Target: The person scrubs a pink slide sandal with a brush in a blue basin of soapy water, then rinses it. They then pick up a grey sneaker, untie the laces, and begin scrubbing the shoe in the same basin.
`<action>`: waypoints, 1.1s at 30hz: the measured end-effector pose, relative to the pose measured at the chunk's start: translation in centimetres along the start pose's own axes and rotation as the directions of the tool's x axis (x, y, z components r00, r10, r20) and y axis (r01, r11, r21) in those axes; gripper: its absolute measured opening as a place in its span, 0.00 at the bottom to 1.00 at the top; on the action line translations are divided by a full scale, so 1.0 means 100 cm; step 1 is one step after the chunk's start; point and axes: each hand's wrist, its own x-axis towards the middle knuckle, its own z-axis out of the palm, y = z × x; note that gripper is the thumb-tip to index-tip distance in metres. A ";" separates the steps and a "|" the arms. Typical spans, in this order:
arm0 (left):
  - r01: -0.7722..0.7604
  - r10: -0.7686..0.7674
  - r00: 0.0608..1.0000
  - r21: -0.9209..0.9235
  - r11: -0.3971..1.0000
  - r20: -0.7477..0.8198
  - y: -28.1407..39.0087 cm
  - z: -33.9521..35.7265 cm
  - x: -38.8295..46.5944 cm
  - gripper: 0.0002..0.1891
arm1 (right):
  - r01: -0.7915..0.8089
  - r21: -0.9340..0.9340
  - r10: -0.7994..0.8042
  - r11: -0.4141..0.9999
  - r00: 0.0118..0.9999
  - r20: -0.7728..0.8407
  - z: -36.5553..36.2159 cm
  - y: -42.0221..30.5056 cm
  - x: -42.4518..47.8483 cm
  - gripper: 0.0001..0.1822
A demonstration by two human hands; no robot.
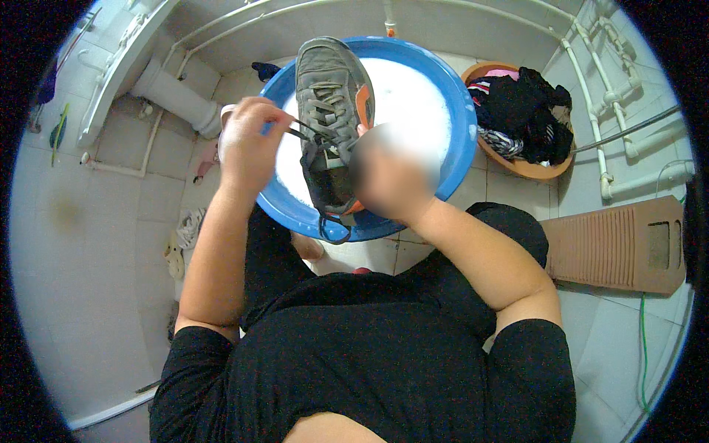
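A grey lace-up sneaker (327,71) with orange trim is over a large blue basin (463,124), toe pointing away from me. White suds (412,94) fill the basin. My left hand (249,144) pinches a dark shoelace (302,124) and holds it out to the left of the shoe's tongue. At the shoe's right side, near the heel, my right hand (396,180) grips the shoe; a blur hides most of its fingers. A pull loop (335,232) hangs from the heel over the basin's near rim.
To the right, an orange basin (545,170) holds dark clothes (520,116). A brown washboard (604,246) lies beside my right knee. White pipes (595,111) run along the walls. White shoes (191,228) and a pale clog (174,257) are on the floor at left.
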 end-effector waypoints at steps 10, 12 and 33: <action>-0.326 0.295 0.935 0.146 0.934 0.196 0.036 0.004 -0.006 0.11 | -0.066 0.047 0.064 0.997 0.997 0.052 -0.026 -0.016 0.007 0.33; -0.307 0.261 0.940 0.203 0.930 0.221 0.036 0.007 -0.007 0.08 | -0.046 0.049 0.044 0.998 0.998 0.033 -0.026 -0.015 0.007 0.32; -0.297 0.234 0.930 0.204 0.933 0.285 0.034 0.024 -0.006 0.10 | -0.141 0.050 0.133 0.989 0.980 0.146 -0.031 -0.011 0.010 0.33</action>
